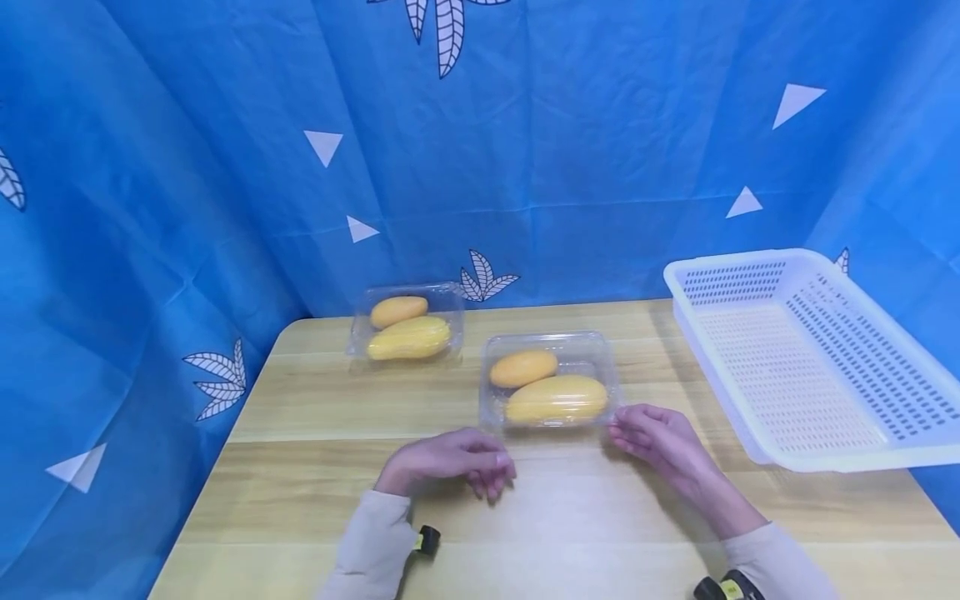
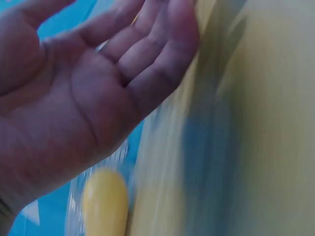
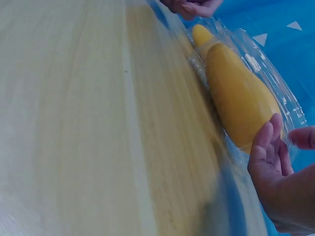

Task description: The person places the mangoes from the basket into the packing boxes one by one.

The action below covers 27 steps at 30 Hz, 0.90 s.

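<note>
A clear plastic box (image 1: 592,350) stands mid-table. Inside are a small orange oval fruit (image 1: 523,368) resembling a mango and a larger, elongated yellow fruit (image 1: 558,398). My right hand (image 1: 660,437) is at the box's near right corner; in the right wrist view its fingers (image 3: 266,142) and thumb stand apart beside the corner, seeming to touch it. Left of the box's near side, my left hand (image 1: 457,460) hovers over the table with loosely bent fingers, holding nothing. The left wrist view shows its palm (image 2: 74,108).
Farther back on the left, a second clear box (image 1: 450,304) holds a similar orange fruit (image 1: 397,311) and yellow fruit (image 1: 410,337). A white perforated plastic basket (image 1: 731,417) occupies the right side of the wooden table (image 1: 300,475). A blue patterned curtain (image 1: 585,167) hangs behind.
</note>
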Tool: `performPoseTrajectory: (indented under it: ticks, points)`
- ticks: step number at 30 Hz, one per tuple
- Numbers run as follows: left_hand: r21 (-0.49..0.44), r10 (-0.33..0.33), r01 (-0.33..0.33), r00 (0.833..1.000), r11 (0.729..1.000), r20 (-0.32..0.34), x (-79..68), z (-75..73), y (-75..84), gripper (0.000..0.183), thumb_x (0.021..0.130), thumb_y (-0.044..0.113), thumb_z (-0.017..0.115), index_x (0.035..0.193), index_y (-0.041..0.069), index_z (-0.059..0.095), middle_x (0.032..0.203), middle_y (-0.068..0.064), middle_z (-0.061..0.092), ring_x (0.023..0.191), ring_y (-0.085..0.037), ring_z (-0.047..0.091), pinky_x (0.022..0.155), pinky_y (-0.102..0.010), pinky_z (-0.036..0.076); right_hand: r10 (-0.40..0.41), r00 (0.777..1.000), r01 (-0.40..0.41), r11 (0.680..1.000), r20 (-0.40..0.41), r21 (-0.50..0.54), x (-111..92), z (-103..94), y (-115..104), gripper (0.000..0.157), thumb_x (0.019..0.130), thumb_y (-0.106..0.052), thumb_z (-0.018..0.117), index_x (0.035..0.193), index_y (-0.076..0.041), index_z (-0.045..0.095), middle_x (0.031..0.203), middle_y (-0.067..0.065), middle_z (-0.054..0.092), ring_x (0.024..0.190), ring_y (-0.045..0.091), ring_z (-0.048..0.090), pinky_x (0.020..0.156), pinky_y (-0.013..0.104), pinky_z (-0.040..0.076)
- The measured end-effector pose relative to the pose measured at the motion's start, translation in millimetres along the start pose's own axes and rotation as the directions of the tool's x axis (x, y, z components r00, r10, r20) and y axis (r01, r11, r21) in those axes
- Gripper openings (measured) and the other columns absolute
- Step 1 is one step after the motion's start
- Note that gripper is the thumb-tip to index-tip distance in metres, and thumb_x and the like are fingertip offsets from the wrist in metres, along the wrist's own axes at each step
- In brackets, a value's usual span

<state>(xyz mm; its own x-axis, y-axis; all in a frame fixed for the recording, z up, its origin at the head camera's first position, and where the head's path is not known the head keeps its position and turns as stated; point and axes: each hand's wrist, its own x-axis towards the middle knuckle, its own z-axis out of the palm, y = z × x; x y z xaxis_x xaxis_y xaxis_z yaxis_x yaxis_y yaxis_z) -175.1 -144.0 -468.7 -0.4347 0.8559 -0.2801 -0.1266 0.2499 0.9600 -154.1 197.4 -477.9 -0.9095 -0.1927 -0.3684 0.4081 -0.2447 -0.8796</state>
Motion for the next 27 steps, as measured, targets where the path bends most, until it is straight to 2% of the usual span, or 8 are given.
performPoseTrajectory:
  ticks: [8, 12, 14, 17, 19, 22, 24, 27]
  points:
    - [-0.137, 0.006, -0.025, 0.990, 0.990, -0.138, 58.0, 52.2, 1.9, 0.035, 0.097, 0.029, 0.051, 0.115, 0.000, 0.059, 0.099, -0.025, 0.063, 0.087, -0.035, 0.064, 0.075, -0.048, 0.053, 0.013, 0.998, -0.010, 0.999, 0.065, -0.046, 1, -6.8, -6, 0.036, 0.092, -0.018, 0.061, 0.117, 0.007, 0.053, 0.109, 0.021, 0.063, 0.103, 0.030, 0.062, 0.094, 0.042, 0.045]
    - [-0.297, 0.007, -0.093, 0.960, 0.950, -0.278, 88.1, 72.0, 1.7, 0.036, 0.094, 0.028, 0.057, 0.116, 0.000, 0.060, 0.101, -0.021, 0.064, 0.086, -0.026, 0.065, 0.071, -0.037, 0.055, 0.011, 0.996, -0.001, 0.993, 0.088, -0.114, 1, -12.1, -9, 0.039, 0.093, -0.020, 0.059, 0.119, 0.009, 0.051, 0.115, 0.025, 0.059, 0.106, 0.032, 0.060, 0.094, 0.042, 0.045]
    - [-0.408, -0.011, -0.141, 0.937, 0.902, -0.349, 99.9, 80.2, 2.1, 0.039, 0.093, 0.026, 0.060, 0.117, -0.005, 0.058, 0.103, -0.018, 0.065, 0.086, -0.022, 0.064, 0.068, -0.031, 0.054, 0.013, 0.996, 0.002, 0.988, 0.092, -0.157, 1, -12.9, -10, 0.042, 0.093, -0.020, 0.059, 0.120, 0.011, 0.050, 0.114, 0.025, 0.059, 0.104, 0.031, 0.061, 0.093, 0.041, 0.046]
    - [-0.553, -0.058, -0.215, 0.899, 0.805, -0.434, 113.3, 90.0, 4.7, 0.042, 0.091, 0.023, 0.063, 0.118, -0.009, 0.057, 0.104, -0.016, 0.066, 0.087, -0.018, 0.064, 0.069, -0.027, 0.052, 0.022, 0.995, -0.004, 0.982, 0.095, -0.188, 2, -13.3, -11, 0.040, 0.092, -0.018, 0.060, 0.117, 0.012, 0.051, 0.107, 0.020, 0.061, 0.096, 0.025, 0.062, 0.089, 0.038, 0.050]
    - [-0.616, -0.095, -0.257, 0.873, 0.744, -0.479, 120.4, 95.2, 7.0, 0.042, 0.090, 0.022, 0.064, 0.117, -0.009, 0.057, 0.104, -0.016, 0.066, 0.087, -0.017, 0.064, 0.071, -0.027, 0.051, 0.027, 0.994, -0.007, 0.982, 0.106, -0.191, 3, -13.7, -13, 0.037, 0.091, -0.017, 0.060, 0.113, 0.011, 0.052, 0.101, 0.015, 0.061, 0.089, 0.020, 0.062, 0.084, 0.034, 0.051]
    - [-0.676, -0.156, -0.305, 0.833, 0.671, -0.530, 129.3, 101.5, 10.8, 0.039, 0.087, 0.022, 0.067, 0.114, -0.005, 0.061, 0.102, -0.014, 0.067, 0.085, -0.017, 0.064, 0.072, -0.027, 0.050, 0.036, 0.991, -0.012, 0.983, 0.127, -0.186, 4, -14.4, -14, 0.031, 0.092, -0.016, 0.059, 0.109, 0.010, 0.054, 0.096, 0.009, 0.061, 0.082, 0.015, 0.060, 0.080, 0.031, 0.052]
    - [-0.703, -0.195, -0.328, 0.810, 0.632, -0.553, 134.5, 104.6, 12.7, 0.037, 0.085, 0.022, 0.069, 0.111, -0.004, 0.063, 0.100, -0.013, 0.068, 0.082, -0.016, 0.063, 0.071, -0.027, 0.049, 0.039, 0.990, -0.013, 0.981, 0.133, -0.194, 4, -14.5, -15, 0.029, 0.091, -0.016, 0.059, 0.108, 0.008, 0.055, 0.094, 0.008, 0.060, 0.080, 0.014, 0.059, 0.079, 0.030, 0.052]
    - [-0.723, -0.245, -0.359, 0.773, 0.591, -0.585, 140.8, 108.0, 15.2, 0.033, 0.082, 0.023, 0.072, 0.105, 0.000, 0.067, 0.093, -0.010, 0.069, 0.079, -0.016, 0.063, 0.069, -0.026, 0.049, 0.046, 0.990, -0.018, 0.978, 0.132, -0.209, 4, -12.8, -17, 0.027, 0.091, -0.017, 0.061, 0.106, 0.005, 0.058, 0.093, 0.006, 0.060, 0.078, 0.013, 0.058, 0.076, 0.028, 0.052]
